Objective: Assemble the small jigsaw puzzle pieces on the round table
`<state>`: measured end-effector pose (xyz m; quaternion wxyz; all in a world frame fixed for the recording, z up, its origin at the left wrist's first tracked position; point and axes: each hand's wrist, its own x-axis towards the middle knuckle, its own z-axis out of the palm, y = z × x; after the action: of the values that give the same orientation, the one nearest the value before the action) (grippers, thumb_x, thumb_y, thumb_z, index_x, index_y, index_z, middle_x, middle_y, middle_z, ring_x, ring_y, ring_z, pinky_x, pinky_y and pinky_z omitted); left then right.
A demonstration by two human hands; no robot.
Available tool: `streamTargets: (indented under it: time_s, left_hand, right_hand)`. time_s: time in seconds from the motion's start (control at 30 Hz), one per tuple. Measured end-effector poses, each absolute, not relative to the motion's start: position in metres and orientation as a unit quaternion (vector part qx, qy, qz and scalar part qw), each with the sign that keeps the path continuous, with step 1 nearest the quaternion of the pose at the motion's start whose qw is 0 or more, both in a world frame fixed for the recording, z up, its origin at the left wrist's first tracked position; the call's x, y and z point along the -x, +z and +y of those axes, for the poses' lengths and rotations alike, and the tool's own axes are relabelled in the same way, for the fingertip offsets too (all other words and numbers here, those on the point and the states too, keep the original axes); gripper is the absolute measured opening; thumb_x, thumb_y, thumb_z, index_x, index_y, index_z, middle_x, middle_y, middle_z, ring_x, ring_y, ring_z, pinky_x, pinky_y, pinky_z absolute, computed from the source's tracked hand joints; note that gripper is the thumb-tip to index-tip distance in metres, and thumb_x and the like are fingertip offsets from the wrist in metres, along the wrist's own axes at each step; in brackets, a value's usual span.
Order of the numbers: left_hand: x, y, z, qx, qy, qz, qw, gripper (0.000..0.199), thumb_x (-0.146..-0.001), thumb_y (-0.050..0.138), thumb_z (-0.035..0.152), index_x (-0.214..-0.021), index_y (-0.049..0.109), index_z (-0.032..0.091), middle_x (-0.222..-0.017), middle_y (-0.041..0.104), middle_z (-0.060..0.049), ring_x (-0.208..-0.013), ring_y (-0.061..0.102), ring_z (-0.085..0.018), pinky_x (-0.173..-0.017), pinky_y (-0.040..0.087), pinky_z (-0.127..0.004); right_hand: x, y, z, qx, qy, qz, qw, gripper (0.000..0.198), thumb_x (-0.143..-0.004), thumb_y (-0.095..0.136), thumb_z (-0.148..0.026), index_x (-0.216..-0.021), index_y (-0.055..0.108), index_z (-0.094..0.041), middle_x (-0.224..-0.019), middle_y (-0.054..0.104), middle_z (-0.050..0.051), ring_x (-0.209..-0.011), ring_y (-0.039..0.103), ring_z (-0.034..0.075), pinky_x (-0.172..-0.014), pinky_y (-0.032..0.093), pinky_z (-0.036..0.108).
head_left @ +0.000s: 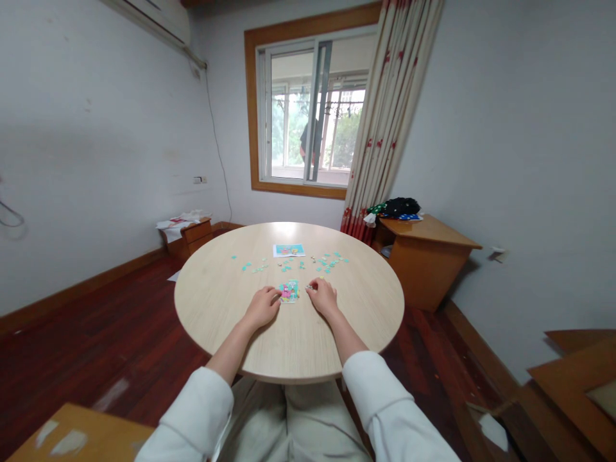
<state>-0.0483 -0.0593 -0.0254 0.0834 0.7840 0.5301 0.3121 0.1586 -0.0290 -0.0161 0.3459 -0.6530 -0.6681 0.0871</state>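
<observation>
A partly joined jigsaw puzzle point(289, 291) with pink, teal and yellow areas lies flat near the middle of the round table point(216, 276). My left hand point(264, 306) rests on the tabletop, its bent fingertips at the puzzle's left edge; no piece shows in it. Just right of the puzzle, my right hand point(323, 296) pinches a small puzzle piece point(308, 287) between thumb and fingers. Loose puzzle pieces point(332, 262), mostly teal, lie scattered beyond both hands. Behind them is a picture sheet point(289, 250) with a teal, colourful print.
At the right stands a wooden desk point(428, 237) with dark and patterned cloth point(402, 207) on it. A small cabinet point(197, 232) is at the back left. A wooden surface point(72, 436) juts in at the lower left. Through the window point(289, 115) a person is partly visible.
</observation>
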Motion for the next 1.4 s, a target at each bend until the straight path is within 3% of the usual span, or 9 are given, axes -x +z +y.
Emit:
streamTargets:
  time_s: [0.17,0.3,0.4,0.87,1.4]
  left_hand:
    - [0.049,-0.024,-0.06,-0.783,0.31,0.532,0.09,0.027,-0.081,0.049,0.022,-0.102,0.065,0.019,-0.109,0.06,-0.01,-0.106,0.054,-0.023,-0.096,0.04,-0.038]
    - [0.049,-0.022,-0.061,-0.781,0.313,0.532,0.096,0.026,-0.081,0.049,0.022,-0.101,0.065,0.019,-0.108,0.06,-0.01,-0.105,0.054,-0.022,-0.096,0.04,-0.038]
    - [0.049,-0.021,-0.061,-0.781,0.308,0.534,0.102,0.027,-0.081,0.048,0.022,-0.102,0.065,0.018,-0.109,0.06,-0.01,-0.105,0.054,-0.022,-0.096,0.039,-0.038]
    - [0.051,-0.026,-0.058,-0.782,0.319,0.524,0.11,0.025,-0.081,0.049,0.022,-0.1,0.065,0.018,-0.107,0.06,-0.01,-0.104,0.054,-0.022,-0.095,0.04,-0.037]
    - [0.051,-0.023,-0.059,-0.781,0.313,0.528,0.114,0.025,-0.081,0.049,0.021,-0.1,0.064,0.017,-0.108,0.06,-0.01,-0.104,0.054,-0.022,-0.095,0.04,-0.037]
  right_hand:
    - [-0.162,-0.022,-0.021,0.57,0.214,-0.619,0.495,0.003,-0.068,0.059,-0.02,-0.067,0.059,-0.018,-0.068,0.064,0.001,-0.066,0.059,0.014,-0.066,0.045,0.027]
    - [-0.165,-0.024,-0.014,0.501,0.353,-0.474,0.632,0.016,-0.061,0.065,-0.029,-0.066,0.055,-0.017,-0.056,0.058,-0.002,-0.054,0.059,0.014,-0.051,0.047,0.025]
    - [-0.17,-0.024,-0.011,0.467,0.399,-0.404,0.678,0.023,-0.057,0.07,-0.031,-0.069,0.057,-0.016,-0.055,0.059,-0.002,-0.054,0.061,0.015,-0.047,0.047,0.024]
    - [-0.176,-0.028,-0.006,0.463,0.435,-0.346,0.691,0.013,-0.061,0.069,-0.018,-0.072,0.063,-0.014,-0.055,0.065,0.002,-0.053,0.064,0.014,-0.048,0.052,0.023]
    - [-0.176,-0.029,-0.006,0.445,0.455,-0.34,0.693,0.016,-0.059,0.067,-0.011,-0.074,0.067,-0.013,-0.06,0.068,0.002,-0.055,0.065,0.013,-0.053,0.056,0.024]
